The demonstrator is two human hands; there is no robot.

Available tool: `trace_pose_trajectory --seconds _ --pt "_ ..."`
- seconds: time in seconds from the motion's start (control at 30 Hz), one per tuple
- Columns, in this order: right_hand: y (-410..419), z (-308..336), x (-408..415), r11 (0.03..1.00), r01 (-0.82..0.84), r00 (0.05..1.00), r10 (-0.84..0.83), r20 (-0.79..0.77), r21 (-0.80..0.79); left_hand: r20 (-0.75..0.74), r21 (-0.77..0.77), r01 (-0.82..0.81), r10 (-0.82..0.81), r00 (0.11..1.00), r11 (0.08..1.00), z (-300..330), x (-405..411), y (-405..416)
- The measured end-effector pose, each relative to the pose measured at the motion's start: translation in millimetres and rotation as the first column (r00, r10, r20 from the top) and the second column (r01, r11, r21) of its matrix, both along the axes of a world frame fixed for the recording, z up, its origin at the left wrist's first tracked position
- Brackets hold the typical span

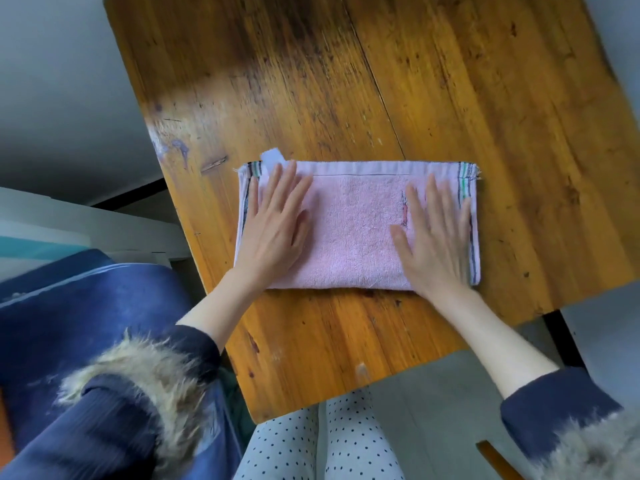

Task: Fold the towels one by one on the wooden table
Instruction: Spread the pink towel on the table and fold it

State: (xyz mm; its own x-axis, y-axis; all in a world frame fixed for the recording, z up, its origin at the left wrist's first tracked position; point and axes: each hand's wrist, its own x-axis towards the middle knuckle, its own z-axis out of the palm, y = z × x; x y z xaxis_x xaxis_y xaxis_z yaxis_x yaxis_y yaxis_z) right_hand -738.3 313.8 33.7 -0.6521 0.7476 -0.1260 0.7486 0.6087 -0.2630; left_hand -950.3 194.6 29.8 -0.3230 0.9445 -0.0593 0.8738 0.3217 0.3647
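Pink towel (pixel 360 230) is lying on the wooden bench (pixel 381 81), near the front edge, already doubled into a long rectangle with the hemmed edge on the far side and striped bands at both short ends. A white tag (pixel 272 157) is sticking out at the far left corner. Left hand (pixel 277 223) is lying flat on the left part of the towel, fingers straight and spread, gripping nothing. Right hand (pixel 436 237) is doing the same on the right part, palm down, fingers straight, just inside the striped end. Both hands are pressing the cloth, not pinching it. My reading: the person is smoothing a fold just made, so this towel is partway through, not finished. The near edge looks thick and rounded, which suggests layers stacked there. Next move, as I judge it, is calling for one short end to be picked up at its corners and carried across to the other, halving the length; the corners will need matching so the stripes line up, and the layers could slip apart if only the top one is caught. Terry cloth looks soft and limp and will likely sag when lifted. No other towels are showing on the bench. Dark blue sleeves (pixel 554 410) with fur cuffs are showing at both wrists, and a blue garment (pixel 86 306) is lying to the left of the bench.
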Motion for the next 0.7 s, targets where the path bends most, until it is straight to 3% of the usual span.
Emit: trace_pose_trajectory --seconds 0.13,0.33,0.47,0.7 --pt "-61.8 3.0 -21.7 0.966 -0.245 0.969 0.248 0.022 -0.079 0.018 0.035 -0.200 0.199 0.980 0.979 3.9 7.8 -43.4" --pt "-81.5 -9.7 -49.6 0.956 -0.284 0.937 0.294 0.190 -0.074 0.027 -0.074 -0.511 0.514 0.857 0.856 0.7 0.2 -85.0" --pt "-76.2 -8.7 -74.3 0.957 -0.282 0.932 0.291 0.217 -0.075 0.148 -0.103 -0.702 0.709 0.690 0.704 0.3 -20.6 -80.8" --pt "-66.0 1.6 -130.6 0.936 -0.309 0.928 0.336 0.164 -0.169 0.300 -0.140 -0.846 0.836 0.459 0.515 1.4 -66.4 -74.2"
